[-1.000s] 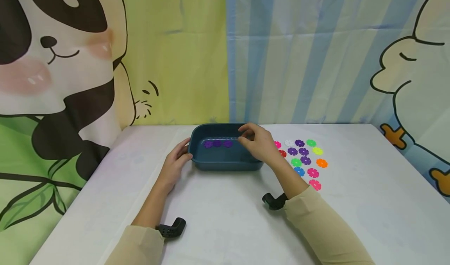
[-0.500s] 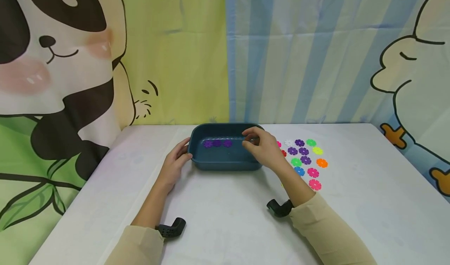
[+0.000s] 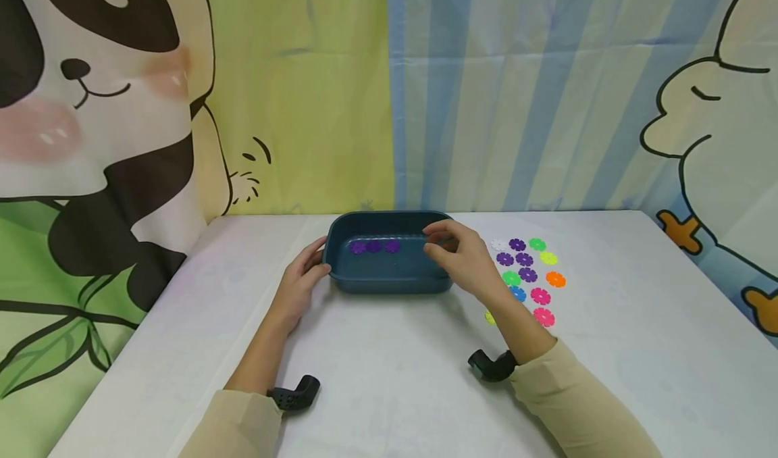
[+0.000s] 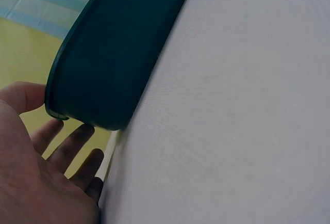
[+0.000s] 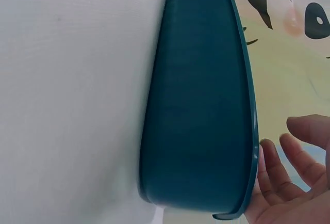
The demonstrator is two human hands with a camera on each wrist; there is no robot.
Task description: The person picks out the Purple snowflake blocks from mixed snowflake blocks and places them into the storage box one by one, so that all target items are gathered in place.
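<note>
A dark teal plastic tub (image 3: pixel 392 287) stands near the table's back edge, with three purple flower-shaped discs (image 3: pixel 374 246) in a row inside it. At its left end my left hand (image 3: pixel 296 288) holds the rim, thumb over the edge and fingers along the outside; the left wrist view shows that hand (image 4: pixel 41 162) against the end wall. My right hand (image 3: pixel 464 259) is over the tub's right end, fingers loosely bent. In the right wrist view, thumb and fingertips of the right hand (image 5: pixel 294 182) are apart, with nothing visible between them.
Several loose flower-shaped discs in purple, green, pink (image 3: pixel 541 296), orange (image 3: pixel 556 280), yellow, blue and white lie on the white table (image 3: pixel 389 377) right of the tub. My right forearm partly covers them. A printed curtain (image 3: pixel 304 107) hangs behind the table.
My right hand has drawn slightly right and toward me over the tub's right end. The left hand and the three purple discs stay where they were.
</note>
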